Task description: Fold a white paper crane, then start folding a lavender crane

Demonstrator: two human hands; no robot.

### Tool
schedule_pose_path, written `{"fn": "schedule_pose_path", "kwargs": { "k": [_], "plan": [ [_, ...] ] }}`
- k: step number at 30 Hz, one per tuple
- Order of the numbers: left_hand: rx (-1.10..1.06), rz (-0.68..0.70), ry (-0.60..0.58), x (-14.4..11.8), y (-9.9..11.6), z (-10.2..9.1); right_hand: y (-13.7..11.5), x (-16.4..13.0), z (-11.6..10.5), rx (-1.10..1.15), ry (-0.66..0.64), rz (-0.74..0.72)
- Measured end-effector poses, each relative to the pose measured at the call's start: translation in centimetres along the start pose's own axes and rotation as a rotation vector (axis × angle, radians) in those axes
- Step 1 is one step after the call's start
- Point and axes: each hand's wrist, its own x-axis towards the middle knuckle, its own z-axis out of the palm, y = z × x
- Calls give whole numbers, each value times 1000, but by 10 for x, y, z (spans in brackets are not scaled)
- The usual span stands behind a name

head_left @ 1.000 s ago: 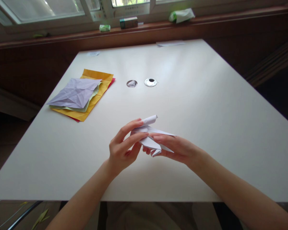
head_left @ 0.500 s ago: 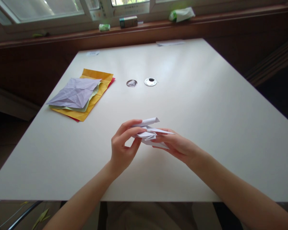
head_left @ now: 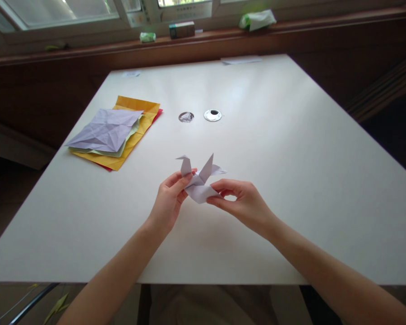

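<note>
A white origami crane (head_left: 199, 189) is held above the near middle of the table, its bent head and neck at the left and its pointed tail in the centre. My left hand (head_left: 169, 194) pinches it at the base of the neck between thumb and fingers. With thumb and forefinger, my right hand (head_left: 242, 198) grips the edge of the near wing, which curves downward. Behind the tail the far wing sticks out to the right, touched by neither hand as far as I can see.
On the white table (head_left: 291, 158), a stack of creased coloured paper (head_left: 108, 131) lies at the left. Two round cable holes (head_left: 212, 115) sit beyond the crane. A white paper (head_left: 241, 60) rests at the far edge. Small packets and a box (head_left: 182, 30) stand on the windowsill.
The crane has been turned so its head, neck and tail now stand upright. My left hand has shifted to the neck base, and my right hand has moved to pinch the near wing.
</note>
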Motion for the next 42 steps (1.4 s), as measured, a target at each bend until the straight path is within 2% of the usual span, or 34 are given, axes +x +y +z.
{"fn": "schedule_pose_path", "kwargs": {
  "k": [3, 9, 18, 21, 24, 28, 32, 36, 40, 42],
  "plan": [
    [-29, -16, 7, 1, 0, 0, -1, 1, -2, -33, -7, 5],
    [26, 45, 21, -1, -4, 3, 2, 9, -7, 306, -264, 359],
    [229, 285, -14, -7, -14, 6, 12, 9, 8, 603, -196, 565],
    [266, 300, -37, -10, -14, 8, 12, 10, 9, 622, -236, 625],
    [270, 275, -56, -12, -13, 10, 11, 11, 9, 696, -271, 647],
    [255, 263, -46, -13, -12, 10, 13, 13, 11, 806, -213, 689],
    [225, 231, -42, -13, -12, 11, 19, 14, 14, 865, -199, 632],
    [150, 197, -52, -13, -12, 12, 23, 12, 15, 825, -213, 541],
    [83, 104, -53, -12, -12, 11, 20, 9, 14, 707, -202, 519],
    [92, 101, -35, -11, -12, 9, 16, 9, 13, 666, -212, 505]
  ]
}}
